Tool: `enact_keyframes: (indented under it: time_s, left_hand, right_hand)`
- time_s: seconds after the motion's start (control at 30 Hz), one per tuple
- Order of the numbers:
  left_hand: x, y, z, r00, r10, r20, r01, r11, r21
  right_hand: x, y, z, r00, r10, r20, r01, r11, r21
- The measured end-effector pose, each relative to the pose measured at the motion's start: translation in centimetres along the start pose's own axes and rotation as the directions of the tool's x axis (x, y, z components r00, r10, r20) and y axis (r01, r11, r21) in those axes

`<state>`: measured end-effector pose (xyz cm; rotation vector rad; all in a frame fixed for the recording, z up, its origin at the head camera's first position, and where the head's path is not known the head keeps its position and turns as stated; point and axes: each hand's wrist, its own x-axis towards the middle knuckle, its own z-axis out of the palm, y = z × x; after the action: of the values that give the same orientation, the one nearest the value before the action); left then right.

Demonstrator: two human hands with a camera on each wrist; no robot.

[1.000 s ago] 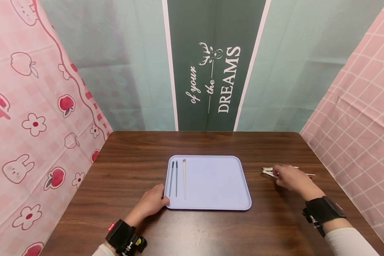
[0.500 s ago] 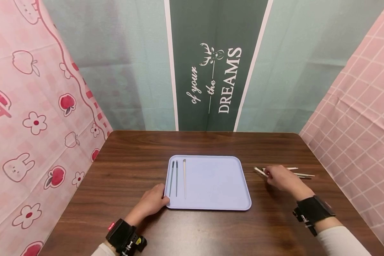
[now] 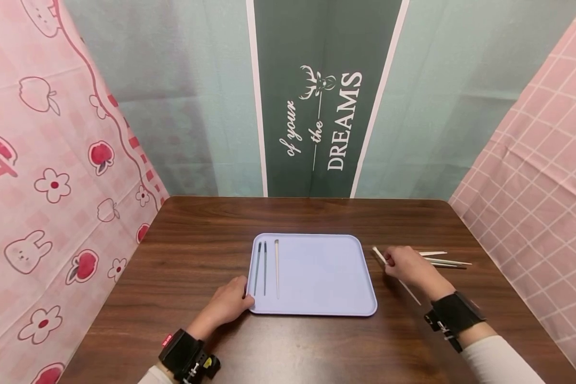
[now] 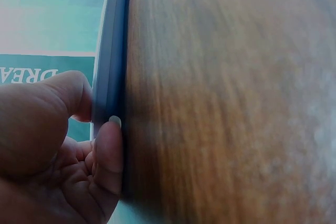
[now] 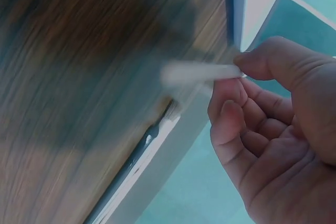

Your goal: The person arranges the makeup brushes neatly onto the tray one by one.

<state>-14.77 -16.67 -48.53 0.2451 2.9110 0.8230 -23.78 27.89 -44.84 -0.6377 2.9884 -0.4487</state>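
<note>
A pale lilac tray (image 3: 326, 277) lies on the table. My left hand (image 3: 228, 300) grips its near left corner; in the left wrist view, thumb and fingers pinch the tray edge (image 4: 113, 40). To the right of the tray, my right hand (image 3: 408, 265) pinches a cream-handled brush (image 3: 379, 255) between thumb and fingers. Its bristle end points toward the tray, and the thin handle slants back under the hand. The held brush (image 5: 199, 72) is blurred in the right wrist view. Two slim dark brushes (image 3: 265, 272) and one cream brush (image 3: 277, 269) lie side by side in the tray's left part.
Several more brushes (image 3: 446, 263) lie in a loose pile right of the tray, partly hidden behind my right hand. The brown wooden table (image 3: 317, 352) runs to a green curtain (image 3: 326, 32) at the back. Pink cloths (image 3: 533, 160) hang at both sides.
My right hand has drawn one cream brush out of the pile and moved left toward the tray, turning the brush aslant. My left hand stays at the tray corner.
</note>
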Motion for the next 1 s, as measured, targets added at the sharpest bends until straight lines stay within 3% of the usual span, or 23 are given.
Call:
enact_keyframes:
  time_s: [0.57, 1.0]
  left_hand:
    - [-0.1, 0.0, 0.2, 1.0, -0.013, 0.019, 0.013, 1.0, -0.007]
    - [-0.1, 0.0, 0.1, 1.0, -0.006, 0.015, 0.006, 1.0, -0.009]
  right_hand:
    - [1.2, -2.6, 0.9, 0.986, 0.169, -0.007, -0.169, 0.985, 0.024]
    - [2.3, -4.8, 1.8, 0.978, 0.209, -0.027, -0.207, 0.977, 0.044]
